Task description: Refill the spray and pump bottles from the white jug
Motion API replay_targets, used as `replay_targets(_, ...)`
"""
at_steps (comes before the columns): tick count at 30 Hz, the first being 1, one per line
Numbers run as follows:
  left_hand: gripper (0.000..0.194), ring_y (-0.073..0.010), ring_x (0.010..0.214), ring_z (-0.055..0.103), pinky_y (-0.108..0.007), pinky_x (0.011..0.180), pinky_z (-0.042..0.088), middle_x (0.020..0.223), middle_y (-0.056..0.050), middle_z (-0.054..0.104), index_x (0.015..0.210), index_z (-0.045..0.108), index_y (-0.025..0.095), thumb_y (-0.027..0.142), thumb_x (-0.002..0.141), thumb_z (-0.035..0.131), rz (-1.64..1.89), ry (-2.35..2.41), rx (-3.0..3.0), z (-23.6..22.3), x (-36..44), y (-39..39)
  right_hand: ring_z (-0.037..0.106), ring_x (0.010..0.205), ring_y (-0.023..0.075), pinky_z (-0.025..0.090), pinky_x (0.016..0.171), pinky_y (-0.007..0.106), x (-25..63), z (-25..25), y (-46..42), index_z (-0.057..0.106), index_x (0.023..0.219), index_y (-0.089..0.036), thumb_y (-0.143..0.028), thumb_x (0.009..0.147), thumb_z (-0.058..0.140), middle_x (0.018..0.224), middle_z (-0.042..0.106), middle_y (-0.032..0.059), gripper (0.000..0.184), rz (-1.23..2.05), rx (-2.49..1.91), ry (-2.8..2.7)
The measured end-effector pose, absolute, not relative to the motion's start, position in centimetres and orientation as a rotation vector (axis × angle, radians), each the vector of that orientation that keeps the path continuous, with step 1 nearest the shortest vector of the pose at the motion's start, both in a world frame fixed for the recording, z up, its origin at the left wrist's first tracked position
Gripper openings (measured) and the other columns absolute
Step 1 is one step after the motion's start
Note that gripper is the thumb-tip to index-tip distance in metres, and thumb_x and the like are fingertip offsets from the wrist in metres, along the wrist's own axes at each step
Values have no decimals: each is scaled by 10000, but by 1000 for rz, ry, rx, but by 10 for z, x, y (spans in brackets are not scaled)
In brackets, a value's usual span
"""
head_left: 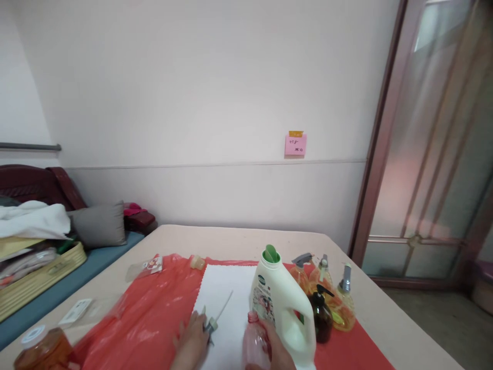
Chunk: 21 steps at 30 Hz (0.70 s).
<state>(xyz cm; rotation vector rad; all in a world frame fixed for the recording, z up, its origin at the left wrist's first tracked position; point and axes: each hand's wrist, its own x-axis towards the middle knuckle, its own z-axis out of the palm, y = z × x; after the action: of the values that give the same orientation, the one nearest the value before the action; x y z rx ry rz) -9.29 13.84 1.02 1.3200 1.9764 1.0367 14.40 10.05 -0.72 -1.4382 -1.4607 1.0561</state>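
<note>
Pink bottle (pixel 253 346) clamped in right grip (pixel 278 349), sprayer (pixel 211 325) in left grip (pixel 192 340), white paper (pixel 239 280) below, pale wall (pixel 200 103) beyond.

You are in what looks like a home: on your left, a dark wooden seat (pixel 29 181) with a blue pad (pixel 111 252) carries a grey pillow (pixel 100 226) and white cloth (pixel 34 221); on your right stands a frosted-glass door (pixel 427 174).

Your head camera looks from above your side of the table (pixel 231 237), forward and slightly down, toward the white wall (pixel 192 103) beyond. It sits close to your left hand (pixel 193 336) and right hand (pixel 276 345), which enter at the bottom edge, and its wide view takes in the glass door (pixel 431 180) at right.
</note>
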Motion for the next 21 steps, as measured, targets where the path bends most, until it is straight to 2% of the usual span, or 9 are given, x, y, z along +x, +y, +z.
replay_targets(2, 459, -446, 1435, 227, -612, 1141, 137, 1441, -160, 499, 1044, 682, 213, 285, 590, 684, 1032, 1970, 1379, 18, -91, 136, 622, 1093, 273, 477, 959, 372, 144, -6, 102, 467, 1317, -178, -212, 517, 643, 1292, 607, 115, 820, 1073, -1419, -1450)
replay_targets(3, 544, -391, 1440, 261, -526, 1162, 183, 1467, -146, 479, 1137, 658, 209, 307, 602, 686, 1030, 1906, 1429, 23, -88, 134, 605, 1134, 279, 467, 979, 374, 143, -5, 102, 461, 1327, -174, -224, 532, 656, 1315, 594, 120, 820, 1067, -1389, -1445)
replay_targets(5, 722, -316, 1336, 459, -394, 1100, 350, 1416, -135, 541, 1280, 582, 207, 330, 581, 717, 973, 1672, 1496, 31, -73, 128, 536, 1247, 291, 431, 1038, 383, 140, -3, 101, 424, 1372, -151, -304, 609, 677, 1394, 534, 144, 818, 1041, -1298, -1412)
replay_targets(8, 1061, -344, 1129, 614, -418, 907, 497, 1350, -154, 582, 1419, 418, 262, 289, 443, 832, 707, 1203, 1364, 34, -37, 113, 383, 1389, 274, 341, 1126, 382, 138, 0, 96, 353, 1447, -148, -480, 796, 585, 1505, 418, 138, 767, 995, -1176, -1347)
replay_targets(11, 951, -311, 1028, 635, -404, 878, 487, 1236, -135, 623, 1366, 447, 256, 298, 486, 805, 763, 1232, 1332, 35, -6, 101, 291, 1437, 242, 249, 1176, 375, 142, 5, 91, 370, 1464, -190, -584, 892, 438, 1544, 371, 78, 698, 985, -1161, -1353)
replay_targets(13, 880, -299, 1020, 624, -386, 863, 483, 1165, -116, 627, 1294, 480, 231, 248, 468, 783, 788, 1258, 1328, 41, 3, 99, 296, 1435, 232, 252, 1176, 351, 149, 7, 89, 423, 1438, -188, -629, 901, 389, 1532, 394, 60, 696, 1006, -1162, -1382)
replay_targets(16, 764, -285, 1001, 616, -336, 802, 485, 1074, -83, 630, 1134, 502, 231, 169, 412, 745, 862, 1281, 1328, 56, 5, 103, 348, 1412, 248, 307, 1158, 348, 162, 3, 90, 471, 1388, -164, -665, 895, 363, 1482, 463, 93, 711, 927, -1321, -1328)
replay_targets(18, 687, -282, 981, 625, -315, 778, 479, 1023, -73, 637, 1055, 473, 245, 177, 419, 723, 978, 1363, 1328, 65, 0, 108, 307, 1432, 265, 282, 1173, 383, 167, -4, 92, 417, 1399, -141, -671, 899, 324, 1507, 411, 132, 735, 766, -1470, -1243)
replay_targets(21, 622, -281, 1007, 626, -316, 815, 466, 1058, -80, 631, 1044, 412, 266, 248, 490, 693, 1055, 1541, 1378, 68, -11, 115, 164, 1477, 285, 193, 1200, 440, 166, -9, 99, 253, 1461, -87, -684, 891, 269, 1569, 250, 181, 825, 614, -1557, -1155)
